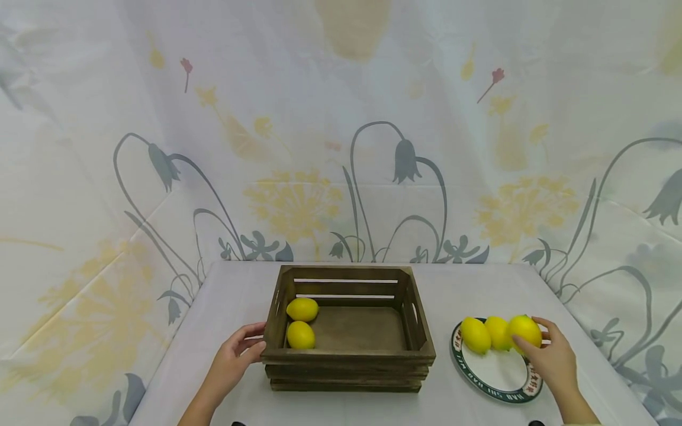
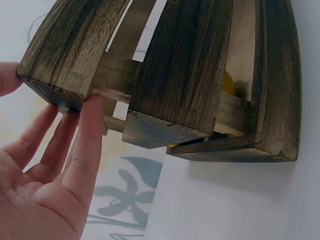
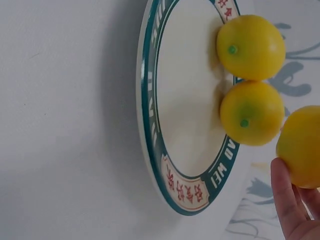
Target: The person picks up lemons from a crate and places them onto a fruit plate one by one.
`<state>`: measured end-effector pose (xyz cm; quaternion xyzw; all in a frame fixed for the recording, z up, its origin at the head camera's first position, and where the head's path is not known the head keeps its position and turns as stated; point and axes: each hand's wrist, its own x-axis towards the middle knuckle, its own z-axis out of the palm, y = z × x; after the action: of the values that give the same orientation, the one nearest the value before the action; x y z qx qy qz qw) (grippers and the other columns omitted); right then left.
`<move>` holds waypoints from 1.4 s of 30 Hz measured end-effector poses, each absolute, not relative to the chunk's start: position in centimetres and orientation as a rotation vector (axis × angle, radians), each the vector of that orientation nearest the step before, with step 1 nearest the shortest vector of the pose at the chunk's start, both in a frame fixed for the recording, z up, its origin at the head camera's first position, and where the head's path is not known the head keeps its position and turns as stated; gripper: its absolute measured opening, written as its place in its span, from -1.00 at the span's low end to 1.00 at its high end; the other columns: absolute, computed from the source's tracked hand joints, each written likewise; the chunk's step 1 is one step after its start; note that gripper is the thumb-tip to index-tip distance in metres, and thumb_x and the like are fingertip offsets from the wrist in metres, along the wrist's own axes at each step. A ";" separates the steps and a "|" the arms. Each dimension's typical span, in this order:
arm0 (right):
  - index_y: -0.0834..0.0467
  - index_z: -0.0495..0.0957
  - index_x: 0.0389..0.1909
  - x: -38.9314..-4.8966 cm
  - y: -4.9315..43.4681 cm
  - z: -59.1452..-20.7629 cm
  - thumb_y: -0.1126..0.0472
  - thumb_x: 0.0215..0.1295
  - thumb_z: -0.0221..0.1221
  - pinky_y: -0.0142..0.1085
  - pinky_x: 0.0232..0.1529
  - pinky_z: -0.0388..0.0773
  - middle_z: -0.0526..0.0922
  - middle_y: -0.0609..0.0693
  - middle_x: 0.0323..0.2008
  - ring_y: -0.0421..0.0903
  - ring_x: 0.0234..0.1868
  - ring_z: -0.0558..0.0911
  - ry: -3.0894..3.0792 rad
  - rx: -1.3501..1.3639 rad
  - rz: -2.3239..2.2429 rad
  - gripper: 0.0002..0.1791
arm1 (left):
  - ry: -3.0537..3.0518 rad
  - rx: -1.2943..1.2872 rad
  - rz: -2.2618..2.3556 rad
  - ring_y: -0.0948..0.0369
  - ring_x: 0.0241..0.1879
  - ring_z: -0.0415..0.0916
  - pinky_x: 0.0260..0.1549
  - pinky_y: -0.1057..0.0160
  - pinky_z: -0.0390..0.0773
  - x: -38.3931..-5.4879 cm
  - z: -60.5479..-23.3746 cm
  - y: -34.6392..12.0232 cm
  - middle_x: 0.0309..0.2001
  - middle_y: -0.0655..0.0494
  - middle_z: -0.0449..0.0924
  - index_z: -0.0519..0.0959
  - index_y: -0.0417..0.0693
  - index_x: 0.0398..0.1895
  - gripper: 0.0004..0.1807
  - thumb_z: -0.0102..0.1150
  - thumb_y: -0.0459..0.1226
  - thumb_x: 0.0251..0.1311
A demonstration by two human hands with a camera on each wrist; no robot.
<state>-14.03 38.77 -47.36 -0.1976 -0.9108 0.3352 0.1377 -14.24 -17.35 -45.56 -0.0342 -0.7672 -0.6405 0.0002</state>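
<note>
My left hand (image 1: 238, 350) holds the near left corner of a brown slatted wooden crate (image 1: 348, 358). In the left wrist view the thumb and fingers of that hand (image 2: 55, 175) lie about the end of the crate's top slat (image 2: 75, 55). Two yellow lemons (image 1: 301, 335) lie inside the crate along its left wall. To the right, my right hand (image 1: 554, 358) grips a lemon (image 1: 524, 332) between thumb and fingers at the right side of a plate. Two more lemons (image 3: 251, 113) sit side by side on that plate, partly over its far rim.
The round plate has a green rim with lettering (image 1: 498, 395) and stands right of the crate on a white tabletop (image 1: 367, 408). Behind and at both sides hangs a pale cloth (image 1: 319, 225) printed with flowers.
</note>
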 end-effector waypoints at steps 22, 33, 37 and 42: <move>0.43 0.10 0.21 -13.9 41.3 -49.9 -0.16 0.11 0.19 0.22 -0.09 0.34 0.23 0.62 0.02 0.46 -0.01 0.30 -2.898 -0.674 1.017 -0.09 | -2.403 -0.137 -2.009 0.20 -0.10 0.47 -0.25 0.29 0.58 -14.2 -45.6 -17.5 0.09 -0.14 0.43 0.42 -0.27 0.12 -0.59 0.14 -0.33 0.21; 0.47 0.18 0.15 -13.9 41.4 -48.5 -0.01 0.08 0.25 0.16 -0.20 0.39 0.28 0.61 -0.03 0.46 -0.09 0.34 -2.905 -0.574 0.965 -0.20 | -2.405 -0.132 -2.000 0.21 -0.11 0.48 -0.26 0.28 0.58 -14.2 -45.7 -17.5 0.08 -0.13 0.44 0.43 -0.26 0.11 -0.60 0.15 -0.33 0.21; 0.45 0.20 0.16 -14.0 41.1 -47.8 0.04 0.13 0.22 0.13 -0.22 0.42 0.28 0.59 0.01 0.46 -0.07 0.36 -2.855 -0.584 0.983 -0.27 | -2.401 -0.126 -1.997 0.21 -0.12 0.48 -0.27 0.28 0.58 -14.2 -45.6 -17.5 0.07 -0.14 0.44 0.44 -0.27 0.10 -0.61 0.14 -0.34 0.20; 0.42 0.24 0.15 -14.2 40.8 -47.2 0.04 0.13 0.24 0.10 -0.25 0.48 0.29 0.56 0.02 0.43 -0.06 0.41 -2.763 -0.623 0.994 -0.29 | -2.406 -0.116 -2.003 0.20 -0.11 0.48 -0.27 0.28 0.58 -14.3 -45.6 -17.4 0.07 -0.13 0.44 0.44 -0.26 0.10 -0.61 0.14 -0.33 0.21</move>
<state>-14.23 40.76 -47.18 -0.2069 -0.9182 0.3304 0.0698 -14.25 -17.40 -45.57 -0.0369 -0.7680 -0.6393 0.0045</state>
